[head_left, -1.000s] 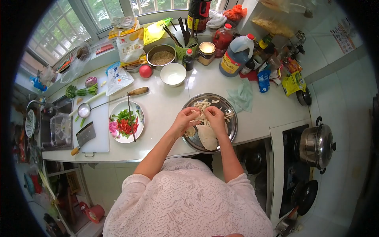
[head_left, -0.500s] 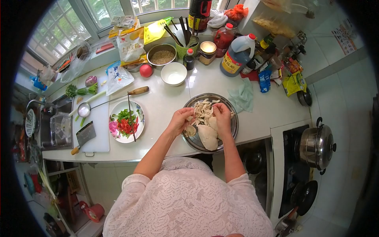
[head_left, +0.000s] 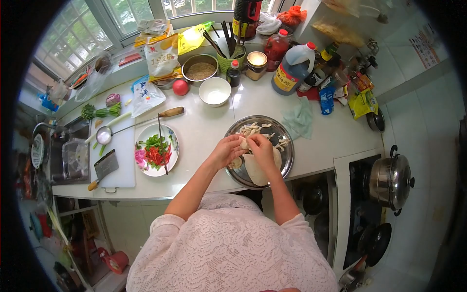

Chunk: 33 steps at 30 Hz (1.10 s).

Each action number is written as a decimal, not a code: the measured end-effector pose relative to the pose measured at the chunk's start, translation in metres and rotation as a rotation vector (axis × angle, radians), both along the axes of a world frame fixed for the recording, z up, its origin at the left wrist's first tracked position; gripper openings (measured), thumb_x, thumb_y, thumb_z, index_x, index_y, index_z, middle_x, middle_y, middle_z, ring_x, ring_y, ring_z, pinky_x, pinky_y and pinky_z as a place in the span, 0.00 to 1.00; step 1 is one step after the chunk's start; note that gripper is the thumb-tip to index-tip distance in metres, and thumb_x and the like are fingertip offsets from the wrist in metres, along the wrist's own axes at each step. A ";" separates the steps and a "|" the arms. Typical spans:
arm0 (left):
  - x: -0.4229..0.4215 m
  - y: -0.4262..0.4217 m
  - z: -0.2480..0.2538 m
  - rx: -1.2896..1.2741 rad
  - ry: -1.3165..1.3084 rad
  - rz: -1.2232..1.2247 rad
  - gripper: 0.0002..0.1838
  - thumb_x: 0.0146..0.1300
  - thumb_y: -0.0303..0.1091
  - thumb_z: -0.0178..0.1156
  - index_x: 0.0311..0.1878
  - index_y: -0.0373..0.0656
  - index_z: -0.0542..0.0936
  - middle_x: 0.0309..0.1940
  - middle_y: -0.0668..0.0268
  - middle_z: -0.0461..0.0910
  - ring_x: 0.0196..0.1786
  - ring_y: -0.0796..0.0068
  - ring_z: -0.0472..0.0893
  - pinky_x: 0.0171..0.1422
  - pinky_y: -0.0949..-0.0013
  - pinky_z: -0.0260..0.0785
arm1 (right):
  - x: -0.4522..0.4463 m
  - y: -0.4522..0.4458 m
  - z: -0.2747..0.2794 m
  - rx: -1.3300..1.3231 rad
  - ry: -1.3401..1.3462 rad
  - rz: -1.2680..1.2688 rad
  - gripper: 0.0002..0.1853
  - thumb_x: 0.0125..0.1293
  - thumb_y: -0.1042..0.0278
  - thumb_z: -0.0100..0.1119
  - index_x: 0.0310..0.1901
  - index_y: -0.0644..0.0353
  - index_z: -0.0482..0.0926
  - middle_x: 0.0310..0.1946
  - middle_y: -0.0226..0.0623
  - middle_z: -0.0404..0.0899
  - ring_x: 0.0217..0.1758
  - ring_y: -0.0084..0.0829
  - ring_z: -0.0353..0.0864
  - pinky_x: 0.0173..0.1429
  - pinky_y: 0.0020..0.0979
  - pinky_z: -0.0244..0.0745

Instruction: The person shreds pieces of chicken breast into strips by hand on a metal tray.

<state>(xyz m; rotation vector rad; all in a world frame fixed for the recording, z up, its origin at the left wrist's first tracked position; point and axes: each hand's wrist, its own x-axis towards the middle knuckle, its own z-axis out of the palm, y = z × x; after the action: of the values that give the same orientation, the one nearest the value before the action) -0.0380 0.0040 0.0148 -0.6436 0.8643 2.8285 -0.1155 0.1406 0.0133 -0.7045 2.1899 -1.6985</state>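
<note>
Over a round steel tray point(head_left: 288, 163), both my hands meet at a small piece of cooked chicken point(head_left: 244, 144). My left hand point(head_left: 226, 150) is closed on it with the palm partly turned up. My right hand point(head_left: 262, 152) pinches the same piece from the right, its fingers hiding part of it. Pale shredded chicken point(head_left: 251, 129) lies at the far side of the tray. Below my hands sits a large smooth chunk of chicken breast point(head_left: 256, 173), partly covered by my right hand and wrist. A smaller piece rests near the tray's left rim.
Left of the tray stands a plate point(head_left: 141, 168) of chopped peppers with chopsticks point(head_left: 162, 141) across it. A cleaver point(head_left: 105, 168) lies on the white board point(head_left: 124, 160). Beyond are a white bowl point(head_left: 214, 92) and bottles; a green cloth point(head_left: 297, 119) and a stove pot point(head_left: 389, 180) are rightward.
My hands have come together; the right one moved left, to the piece of chicken by the left. More shreds now show on the tray's right side.
</note>
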 end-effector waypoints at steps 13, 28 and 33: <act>0.000 0.009 0.004 -0.231 -0.049 0.074 0.07 0.64 0.26 0.55 0.44 0.38 0.75 0.39 0.67 0.77 0.38 0.79 0.77 0.44 0.76 0.74 | 0.002 0.004 0.005 -0.129 -0.230 0.015 0.02 0.62 0.76 0.55 0.33 0.63 0.74 0.25 0.23 0.72 0.27 0.12 0.68 0.31 0.17 0.64; 0.000 0.014 0.012 -0.363 -0.031 0.143 0.10 0.62 0.26 0.57 0.46 0.38 0.73 0.37 0.65 0.77 0.39 0.77 0.78 0.46 0.71 0.76 | -0.002 0.007 0.007 0.025 0.156 -0.001 0.05 0.63 0.72 0.57 0.37 0.62 0.76 0.28 0.23 0.74 0.33 0.16 0.72 0.37 0.21 0.68; 0.001 0.014 0.006 -0.375 -0.015 0.069 0.09 0.62 0.26 0.57 0.45 0.38 0.73 0.36 0.67 0.75 0.39 0.78 0.77 0.46 0.71 0.75 | 0.004 0.006 0.020 -0.069 -0.260 0.065 0.03 0.61 0.74 0.58 0.33 0.61 0.74 0.26 0.23 0.72 0.33 0.14 0.70 0.36 0.19 0.66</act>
<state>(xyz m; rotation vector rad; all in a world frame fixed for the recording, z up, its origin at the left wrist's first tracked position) -0.0365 0.0178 0.0204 -0.7473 1.4126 2.7347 -0.1110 0.1463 0.0338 -0.5307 1.9201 -1.7321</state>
